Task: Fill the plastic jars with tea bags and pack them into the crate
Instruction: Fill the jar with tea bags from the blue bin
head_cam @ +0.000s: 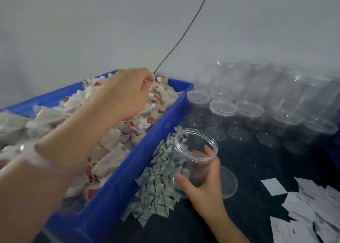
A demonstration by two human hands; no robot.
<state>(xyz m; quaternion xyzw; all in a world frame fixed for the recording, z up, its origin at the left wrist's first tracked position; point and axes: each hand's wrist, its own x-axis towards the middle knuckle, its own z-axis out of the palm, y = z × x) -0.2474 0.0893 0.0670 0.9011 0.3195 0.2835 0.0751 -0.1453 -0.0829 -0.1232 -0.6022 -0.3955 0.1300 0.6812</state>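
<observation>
A blue crate (161, 121) at the left is heaped with white tea bags (114, 143) bearing red tags. My left hand (127, 93) reaches over the far end of the heap with its fingers curled down into the tea bags. My right hand (200, 182) grips an open, clear plastic jar (195, 150), tilted and held just right of the crate above the dark table. The jar looks empty. A clear lid (228, 182) lies flat behind my right hand.
A pile of small green-and-white sachets (158, 187) lies between crate and jar. Several empty clear jars with lids (248, 110) crowd the back right. White paper slips (309, 211) are scattered at the lower right. A black cable (184, 34) runs up the grey wall.
</observation>
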